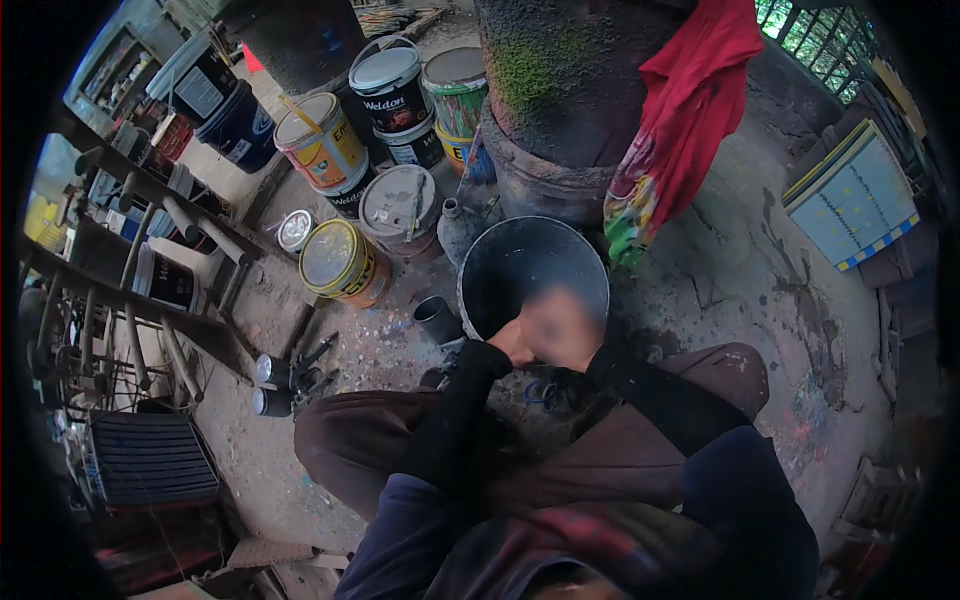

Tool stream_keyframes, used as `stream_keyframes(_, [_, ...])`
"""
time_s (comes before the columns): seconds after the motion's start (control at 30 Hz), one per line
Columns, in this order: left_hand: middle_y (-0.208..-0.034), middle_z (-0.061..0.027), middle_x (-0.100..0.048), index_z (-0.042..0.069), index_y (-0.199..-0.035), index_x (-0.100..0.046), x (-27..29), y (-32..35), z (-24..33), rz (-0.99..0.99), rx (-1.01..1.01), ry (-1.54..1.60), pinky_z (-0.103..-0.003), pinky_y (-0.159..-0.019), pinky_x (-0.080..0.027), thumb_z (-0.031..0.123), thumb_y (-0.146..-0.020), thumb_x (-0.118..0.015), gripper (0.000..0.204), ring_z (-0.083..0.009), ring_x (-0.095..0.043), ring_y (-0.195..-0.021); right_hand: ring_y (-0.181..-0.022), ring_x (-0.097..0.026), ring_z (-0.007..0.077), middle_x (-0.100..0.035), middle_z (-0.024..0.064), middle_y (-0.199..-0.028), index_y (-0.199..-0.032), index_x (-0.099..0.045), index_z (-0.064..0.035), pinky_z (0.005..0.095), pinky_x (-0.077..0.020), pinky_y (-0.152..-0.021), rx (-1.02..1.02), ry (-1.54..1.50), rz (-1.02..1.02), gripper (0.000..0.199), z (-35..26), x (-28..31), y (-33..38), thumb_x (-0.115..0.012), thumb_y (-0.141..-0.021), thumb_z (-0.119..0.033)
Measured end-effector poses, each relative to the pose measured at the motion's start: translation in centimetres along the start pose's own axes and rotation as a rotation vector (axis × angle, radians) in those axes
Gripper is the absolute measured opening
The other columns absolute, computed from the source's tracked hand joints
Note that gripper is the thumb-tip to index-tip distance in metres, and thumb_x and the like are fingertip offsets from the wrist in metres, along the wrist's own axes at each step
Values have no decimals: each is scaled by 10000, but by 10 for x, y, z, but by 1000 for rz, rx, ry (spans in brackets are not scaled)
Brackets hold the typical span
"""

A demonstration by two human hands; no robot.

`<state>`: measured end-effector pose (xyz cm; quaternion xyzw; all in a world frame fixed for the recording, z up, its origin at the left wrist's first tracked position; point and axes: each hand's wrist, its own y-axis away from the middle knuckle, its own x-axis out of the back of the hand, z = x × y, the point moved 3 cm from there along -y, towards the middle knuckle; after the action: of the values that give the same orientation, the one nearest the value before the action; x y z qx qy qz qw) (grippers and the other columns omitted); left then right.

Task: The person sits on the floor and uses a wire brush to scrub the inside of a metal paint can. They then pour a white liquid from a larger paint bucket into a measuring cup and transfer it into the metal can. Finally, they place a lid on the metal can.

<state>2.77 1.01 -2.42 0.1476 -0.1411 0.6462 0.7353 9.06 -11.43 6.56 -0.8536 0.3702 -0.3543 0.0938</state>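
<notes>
Both my hands meet at the near rim of a large dark bucket (535, 245) on the floor in front of me. My left hand (512, 343) comes in over the rim from the left, its fingers mostly hidden against the other hand. A blurred patch covers most of my right hand (570, 335), so its fingers do not show. Whether anything is between the hands I cannot make out. Black sleeves cover both forearms. Just left of the bucket, a small dark cup (438, 318) stands on the floor, with a grey bottle (458, 230) behind it.
Several paint pails stand at the back left, including a yellow pail (345, 262) and a lidded pail (400, 210). A large mossy pot (555, 110) rises behind the bucket, with a red cloth (690, 110) draped over it. Wooden racks (150, 295) line the left.
</notes>
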Motion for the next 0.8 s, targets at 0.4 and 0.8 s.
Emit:
stream_keyframes(0.4, [-1149, -178, -506, 85, -1356, -251, 0, -5, 15, -102, 182, 75, -366, -876, -445, 109, -689, -715, 812, -327, -558, -1059, -801, -524, 329, -488, 122, -788, -744, -533, -11, 409, -423, -688, -182, -47, 10, 158, 30, 4, -3, -662, -762, -100])
stream_keyframes(0.8, [-1094, -235, -566, 52, -1319, -300, -9, -2, -20, -26, -13, -1, -411, -851, -463, 162, -685, -716, 766, -395, -584, -1025, -835, -517, 349, -490, 138, -820, -765, -536, -22, 420, -423, -728, 24, 29, -79, 138, 1, -1, -1, -648, -763, -103])
